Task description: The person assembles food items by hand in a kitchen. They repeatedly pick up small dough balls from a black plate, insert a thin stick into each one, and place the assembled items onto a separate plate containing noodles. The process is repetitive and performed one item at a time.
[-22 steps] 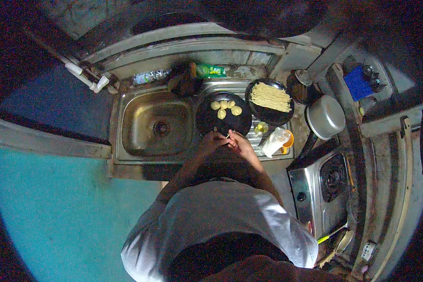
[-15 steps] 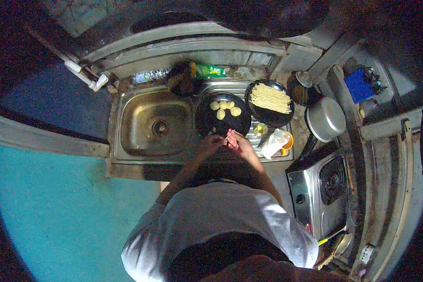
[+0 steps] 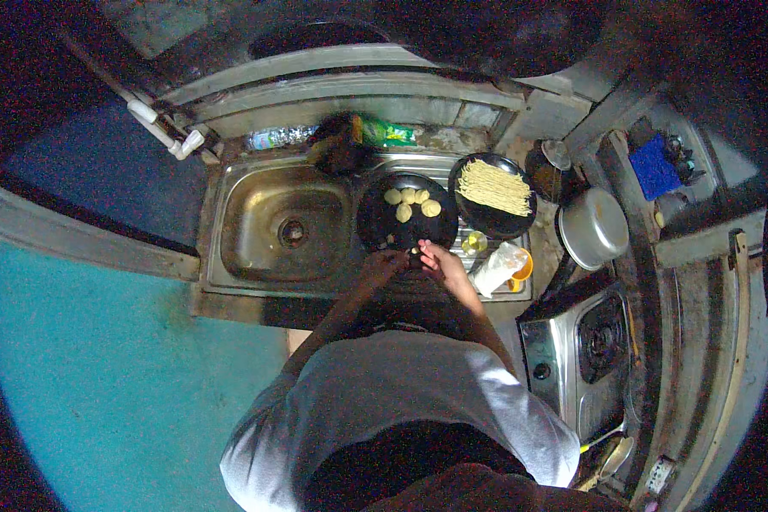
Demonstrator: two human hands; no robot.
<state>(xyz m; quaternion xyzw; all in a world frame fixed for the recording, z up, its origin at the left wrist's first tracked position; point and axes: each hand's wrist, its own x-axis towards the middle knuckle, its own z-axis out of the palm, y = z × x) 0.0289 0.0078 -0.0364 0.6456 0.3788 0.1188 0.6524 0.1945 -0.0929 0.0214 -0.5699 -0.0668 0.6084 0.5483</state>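
Over the near rim of a round black plate (image 3: 435, 235), my two hands are close together. My left hand (image 3: 388, 264) is closed, its fingertips dim and partly hidden. Fingers pinched, my right hand (image 3: 444, 266) is beside a small pale bit of dough (image 3: 415, 251) between the hands. Several rounded dough pieces (image 3: 404, 213) lie on the far half of the plate, and a tiny scrap sits nearer my left fingers. To the right, another black plate (image 3: 495, 224) bears rows of thin pale dough strips (image 3: 493, 188).
The steel sink basin (image 3: 256, 256) lies left. Right of my hands are a small cup of yellowish liquid (image 3: 474, 243), a bag of white powder (image 3: 497, 270) and an orange mug (image 3: 522, 271). Farther right stand a metal pot (image 3: 592, 227) and a gas stove (image 3: 576, 354). Bottles line the back ledge.
The thin pale strip between my fingers now shows as a small bit. My hands remain at the plate's near rim, and the whole view has shifted slightly.
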